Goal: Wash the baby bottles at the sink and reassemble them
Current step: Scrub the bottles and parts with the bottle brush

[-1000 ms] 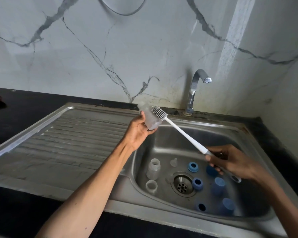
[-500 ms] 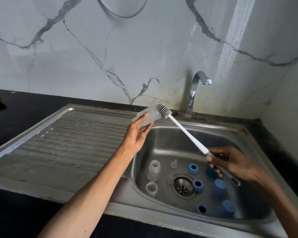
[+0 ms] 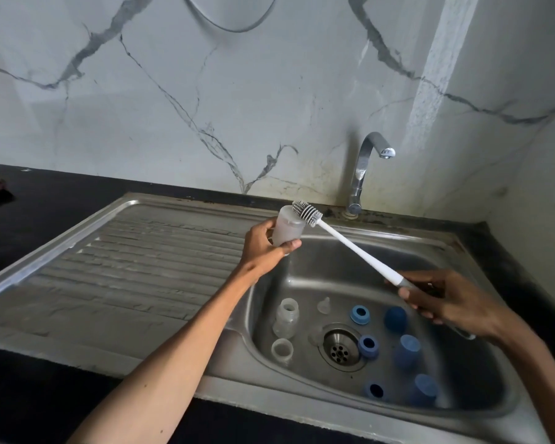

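Now gripping one bottle (image 3: pixel 288 230) in left hand (image 3: pixel 263 248), right hand (image 3: pixel 446 302) clutching one brush (image 3: pixel 350 248) against it; lying in sink (image 3: pixel 318 267): two clear bottles, three blue rings (image 3: pixel 360 314), four blue caps (image 3: pixel 409 344).

Sink (image 3: pixel 334 270) showing brushed, dull steel; tap (image 3: pixel 362 168) gleaming chrome; bottle (image 3: pixel 287 230) looking frosted plastic; wall (image 3: pixel 173 91) appearing glossy marble.
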Tool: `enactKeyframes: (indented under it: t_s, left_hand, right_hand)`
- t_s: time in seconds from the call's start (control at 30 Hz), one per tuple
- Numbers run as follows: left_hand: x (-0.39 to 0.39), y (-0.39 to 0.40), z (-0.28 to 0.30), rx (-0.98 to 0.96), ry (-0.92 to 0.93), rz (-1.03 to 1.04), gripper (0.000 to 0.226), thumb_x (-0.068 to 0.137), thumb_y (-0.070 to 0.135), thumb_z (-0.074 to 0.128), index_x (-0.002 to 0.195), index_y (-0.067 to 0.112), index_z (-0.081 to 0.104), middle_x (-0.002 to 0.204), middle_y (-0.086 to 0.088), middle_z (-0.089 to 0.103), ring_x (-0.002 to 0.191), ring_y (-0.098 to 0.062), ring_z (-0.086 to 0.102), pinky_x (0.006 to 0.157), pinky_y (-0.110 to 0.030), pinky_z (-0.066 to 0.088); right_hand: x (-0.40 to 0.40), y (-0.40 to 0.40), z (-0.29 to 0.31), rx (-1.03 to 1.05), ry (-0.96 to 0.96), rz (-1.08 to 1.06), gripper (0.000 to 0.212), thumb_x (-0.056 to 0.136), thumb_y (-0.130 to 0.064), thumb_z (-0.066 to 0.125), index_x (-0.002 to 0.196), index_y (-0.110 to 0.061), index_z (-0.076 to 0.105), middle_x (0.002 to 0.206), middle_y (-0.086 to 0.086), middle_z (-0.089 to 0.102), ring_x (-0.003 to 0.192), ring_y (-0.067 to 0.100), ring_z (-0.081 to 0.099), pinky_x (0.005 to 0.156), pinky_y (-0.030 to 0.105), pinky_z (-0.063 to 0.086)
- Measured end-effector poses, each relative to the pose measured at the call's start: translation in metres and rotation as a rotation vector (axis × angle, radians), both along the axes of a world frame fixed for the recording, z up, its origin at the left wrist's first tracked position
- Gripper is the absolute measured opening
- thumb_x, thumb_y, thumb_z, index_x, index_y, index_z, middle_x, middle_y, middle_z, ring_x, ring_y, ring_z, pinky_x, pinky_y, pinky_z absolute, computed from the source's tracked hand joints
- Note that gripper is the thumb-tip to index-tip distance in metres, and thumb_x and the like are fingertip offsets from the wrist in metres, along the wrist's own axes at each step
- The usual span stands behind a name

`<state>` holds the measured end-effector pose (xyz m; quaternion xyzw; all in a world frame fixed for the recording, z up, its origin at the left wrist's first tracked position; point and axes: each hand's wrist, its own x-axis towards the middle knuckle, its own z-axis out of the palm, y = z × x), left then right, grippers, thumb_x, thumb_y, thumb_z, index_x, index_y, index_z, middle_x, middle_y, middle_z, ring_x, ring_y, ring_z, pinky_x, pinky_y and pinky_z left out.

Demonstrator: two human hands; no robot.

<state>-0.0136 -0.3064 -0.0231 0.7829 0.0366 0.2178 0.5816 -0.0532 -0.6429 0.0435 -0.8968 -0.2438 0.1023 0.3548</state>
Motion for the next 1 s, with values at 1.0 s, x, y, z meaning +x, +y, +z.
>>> enactKeyframes:
  t_s: [1.0]
  left_hand:
    - [0.0,-0.021,-0.009,0.156,-0.22,0.144,0.051,0.064,0.025,0.084,0.112,0.018,0.067,0.099,0.002,0.074,0.091,-0.015,0.071,0.078,-0.041,0.06]
  right_hand:
    - [0.0,0.009,-0.003,-0.154,-0.15,-0.126,0.036,0.093,-0.037,0.058,0.128,-0.028,0.058,0.096,-0.011,0.065,0.086,0.001,0.059,0.069,0.016,0.041]
